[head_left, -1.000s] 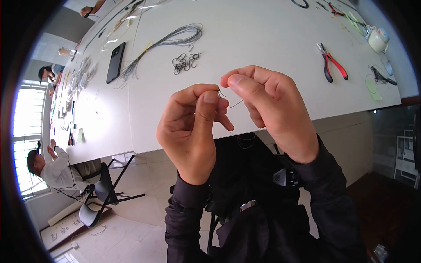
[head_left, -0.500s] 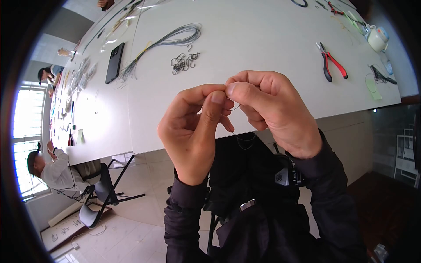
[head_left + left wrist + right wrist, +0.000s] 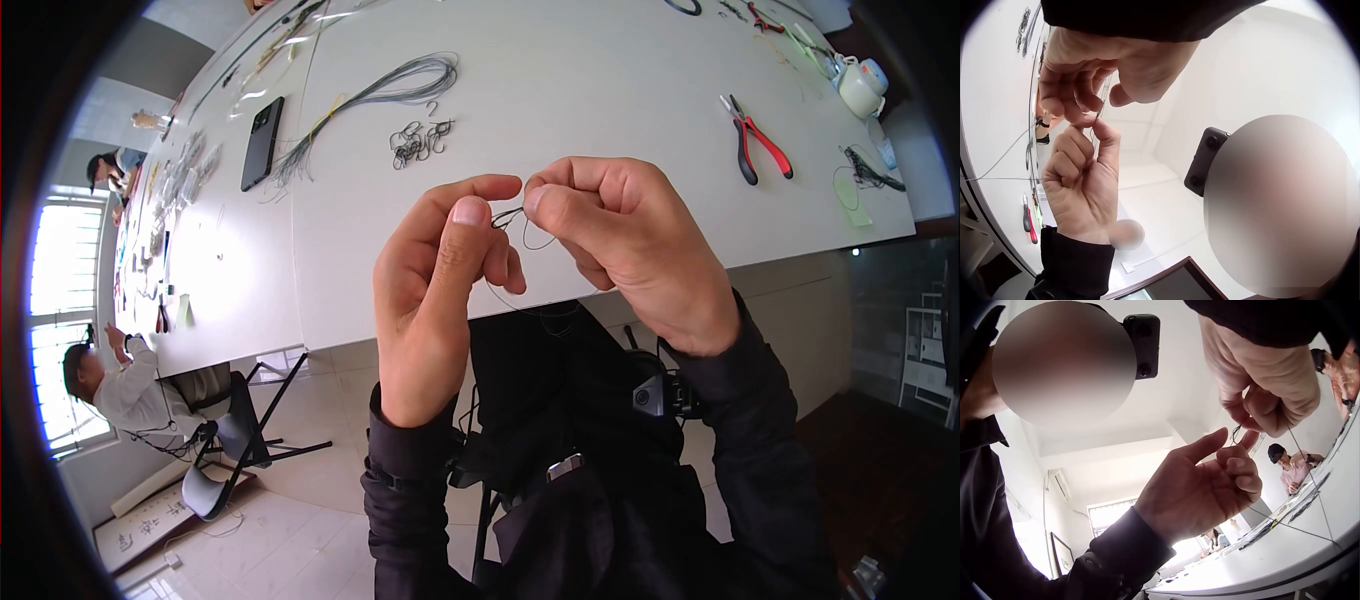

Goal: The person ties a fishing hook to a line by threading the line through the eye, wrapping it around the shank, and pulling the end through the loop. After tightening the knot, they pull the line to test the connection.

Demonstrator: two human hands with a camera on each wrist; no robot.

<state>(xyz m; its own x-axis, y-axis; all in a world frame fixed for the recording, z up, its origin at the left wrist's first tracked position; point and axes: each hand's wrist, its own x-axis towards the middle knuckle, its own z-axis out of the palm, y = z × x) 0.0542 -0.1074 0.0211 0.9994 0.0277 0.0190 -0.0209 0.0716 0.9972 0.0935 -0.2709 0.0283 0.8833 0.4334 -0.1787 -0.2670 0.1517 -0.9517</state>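
Note:
In the head view my right hand (image 3: 635, 245) pinches a small dark fish hook (image 3: 507, 217) between thumb and forefinger, which hide part of it. Thin fishing line (image 3: 535, 246) loops from it below the fingers. Facing it, my left hand (image 3: 430, 285) has its thumb and forefinger spread apart beside the hook. In the right wrist view, the left hand's (image 3: 1200, 490) other fingers are curled in, and the line (image 3: 1294, 529) comes out from them. It runs in a long loop up to the right hand (image 3: 1269, 384).
Loose fish hooks (image 3: 418, 145) and a bundle of grey line (image 3: 400, 82) lie on the white table (image 3: 600, 80). A black phone (image 3: 263, 143) is to the left, red-and-black pliers (image 3: 757, 142) to the right. Another person (image 3: 125, 385) sits at the table's left side.
The right hand has come in to the left fingertips and now pinches the hook that the left thumb and forefinger held. Those left fingers have parted, and the left hand has drawn slightly left.

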